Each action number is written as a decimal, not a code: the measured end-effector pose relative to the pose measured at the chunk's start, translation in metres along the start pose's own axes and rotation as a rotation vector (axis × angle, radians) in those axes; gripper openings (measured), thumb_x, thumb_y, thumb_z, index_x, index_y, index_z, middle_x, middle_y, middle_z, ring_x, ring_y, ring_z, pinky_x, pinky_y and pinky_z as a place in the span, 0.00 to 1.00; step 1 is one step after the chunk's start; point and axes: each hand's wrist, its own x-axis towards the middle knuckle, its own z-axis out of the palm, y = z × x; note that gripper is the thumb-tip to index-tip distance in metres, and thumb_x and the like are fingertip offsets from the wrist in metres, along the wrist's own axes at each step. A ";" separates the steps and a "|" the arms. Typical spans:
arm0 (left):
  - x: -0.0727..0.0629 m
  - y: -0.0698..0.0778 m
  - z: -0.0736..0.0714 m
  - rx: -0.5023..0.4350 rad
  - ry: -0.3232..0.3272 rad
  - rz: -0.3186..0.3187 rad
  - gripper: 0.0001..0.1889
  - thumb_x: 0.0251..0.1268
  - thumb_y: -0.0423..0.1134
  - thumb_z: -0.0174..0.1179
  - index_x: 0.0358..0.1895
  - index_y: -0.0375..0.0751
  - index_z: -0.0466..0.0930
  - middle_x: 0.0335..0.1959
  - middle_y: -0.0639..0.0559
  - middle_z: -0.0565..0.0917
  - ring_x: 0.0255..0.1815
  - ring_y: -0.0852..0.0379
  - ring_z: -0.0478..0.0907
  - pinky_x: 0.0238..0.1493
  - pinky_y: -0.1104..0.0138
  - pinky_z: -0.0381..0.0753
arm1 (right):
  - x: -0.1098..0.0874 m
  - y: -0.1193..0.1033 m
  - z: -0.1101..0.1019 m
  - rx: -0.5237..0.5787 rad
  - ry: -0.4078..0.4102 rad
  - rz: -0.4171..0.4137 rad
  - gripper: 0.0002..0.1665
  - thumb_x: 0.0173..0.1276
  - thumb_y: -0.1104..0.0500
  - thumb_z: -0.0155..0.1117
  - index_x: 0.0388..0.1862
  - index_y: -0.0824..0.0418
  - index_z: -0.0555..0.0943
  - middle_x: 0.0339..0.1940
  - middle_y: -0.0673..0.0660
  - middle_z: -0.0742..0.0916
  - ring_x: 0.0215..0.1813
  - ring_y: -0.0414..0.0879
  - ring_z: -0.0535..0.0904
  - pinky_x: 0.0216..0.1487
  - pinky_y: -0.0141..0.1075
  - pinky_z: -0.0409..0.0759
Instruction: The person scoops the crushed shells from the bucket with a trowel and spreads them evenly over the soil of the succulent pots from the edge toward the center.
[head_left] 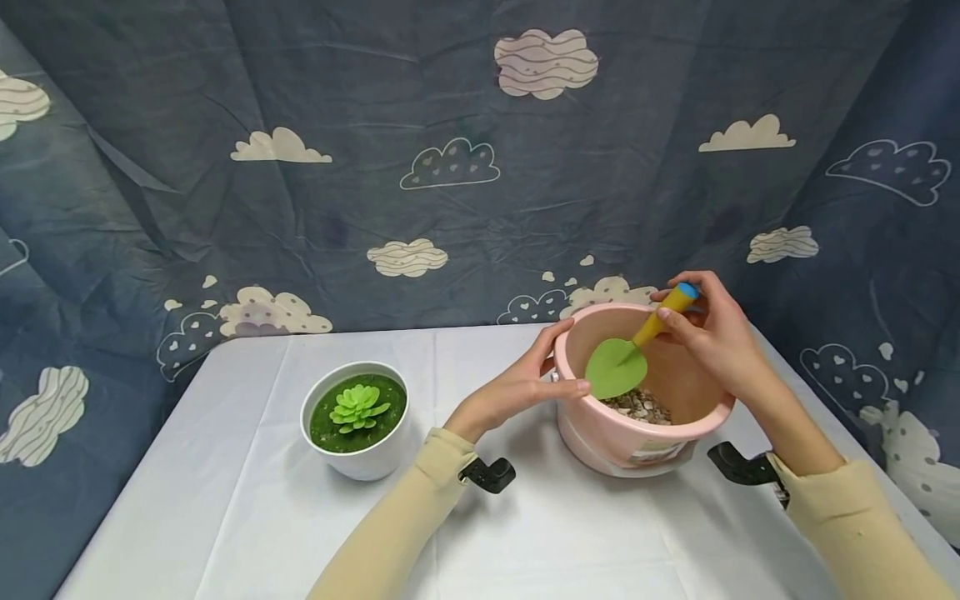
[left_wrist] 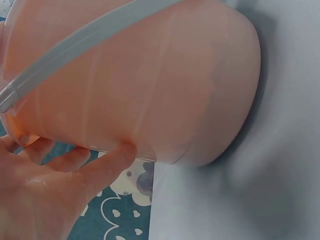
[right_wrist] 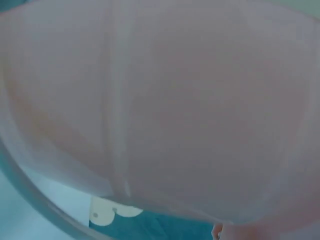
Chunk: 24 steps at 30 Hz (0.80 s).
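Observation:
A pink bucket (head_left: 600, 433) stands on the table's right side, with loose brown and whitish bits (head_left: 641, 406) in its bottom. At its left rim my left hand (head_left: 517, 387) grips the bucket, thumb at the rim and fingers spread along the outer wall (left_wrist: 150, 90). My right hand (head_left: 716, 337), over the far right rim, holds a toy trowel (head_left: 617, 367) by its yellow, blue-ended handle. The trowel's green blade tilts down to the left inside the bucket, above the bits. Bucket wall fills most of the right wrist view, hiding the trowel there.
Left of the bucket sits a white pot (head_left: 369, 462) with a green succulent (head_left: 358, 408) on a mossy green surface. A white cloth (head_left: 255, 500) covers the table. Dark blue cloud-patterned fabric (head_left: 360, 208) hangs behind and at both sides. The bucket has a pale handle (left_wrist: 95, 35).

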 end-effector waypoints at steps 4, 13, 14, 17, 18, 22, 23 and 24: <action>0.000 0.000 -0.001 0.004 -0.004 0.008 0.45 0.60 0.46 0.66 0.78 0.65 0.49 0.76 0.68 0.50 0.77 0.54 0.51 0.67 0.61 0.60 | -0.001 -0.001 -0.004 -0.058 0.022 0.000 0.26 0.70 0.66 0.63 0.62 0.65 0.64 0.56 0.66 0.82 0.46 0.41 0.82 0.38 0.24 0.80; 0.001 0.000 -0.001 -0.012 0.002 -0.011 0.46 0.59 0.45 0.67 0.78 0.65 0.49 0.75 0.70 0.50 0.77 0.55 0.50 0.67 0.59 0.60 | -0.006 -0.001 -0.016 -0.134 -0.049 0.035 0.22 0.68 0.64 0.66 0.57 0.63 0.68 0.53 0.65 0.83 0.43 0.36 0.81 0.38 0.21 0.78; 0.001 0.001 -0.001 -0.014 0.003 -0.013 0.46 0.59 0.45 0.67 0.78 0.65 0.49 0.75 0.71 0.50 0.77 0.55 0.50 0.67 0.59 0.60 | -0.006 -0.001 -0.016 -0.133 -0.064 0.034 0.22 0.68 0.64 0.66 0.57 0.63 0.69 0.52 0.65 0.83 0.43 0.37 0.82 0.38 0.22 0.79; 0.001 0.001 -0.001 -0.019 0.005 -0.017 0.46 0.59 0.45 0.68 0.77 0.65 0.49 0.75 0.71 0.50 0.77 0.54 0.50 0.68 0.60 0.59 | -0.006 0.001 -0.015 -0.134 -0.102 0.040 0.20 0.69 0.63 0.65 0.56 0.62 0.71 0.50 0.63 0.82 0.45 0.47 0.84 0.38 0.26 0.81; 0.001 0.001 0.000 -0.021 0.006 -0.016 0.46 0.59 0.45 0.68 0.77 0.65 0.49 0.75 0.70 0.50 0.77 0.54 0.50 0.68 0.60 0.59 | -0.006 0.002 -0.015 -0.134 -0.112 0.046 0.19 0.69 0.63 0.65 0.56 0.61 0.71 0.50 0.62 0.82 0.46 0.49 0.84 0.38 0.28 0.82; 0.000 0.001 0.001 -0.025 0.009 -0.014 0.46 0.58 0.44 0.68 0.77 0.67 0.50 0.75 0.70 0.50 0.77 0.52 0.49 0.68 0.60 0.59 | -0.004 0.003 -0.012 -0.094 -0.149 0.062 0.18 0.72 0.61 0.62 0.58 0.59 0.72 0.50 0.63 0.81 0.49 0.62 0.83 0.39 0.35 0.84; 0.000 0.000 0.001 -0.027 0.010 -0.013 0.46 0.59 0.44 0.68 0.77 0.67 0.50 0.75 0.70 0.50 0.77 0.52 0.49 0.67 0.60 0.60 | -0.003 0.003 -0.011 -0.083 -0.156 0.066 0.17 0.73 0.59 0.61 0.58 0.60 0.72 0.51 0.63 0.82 0.50 0.62 0.83 0.39 0.36 0.84; 0.000 0.000 0.001 -0.030 0.010 -0.012 0.46 0.59 0.44 0.68 0.77 0.66 0.50 0.75 0.69 0.50 0.77 0.53 0.49 0.68 0.60 0.60 | -0.002 0.003 -0.011 -0.070 -0.160 0.070 0.17 0.74 0.58 0.59 0.58 0.60 0.72 0.52 0.63 0.82 0.50 0.62 0.83 0.40 0.37 0.84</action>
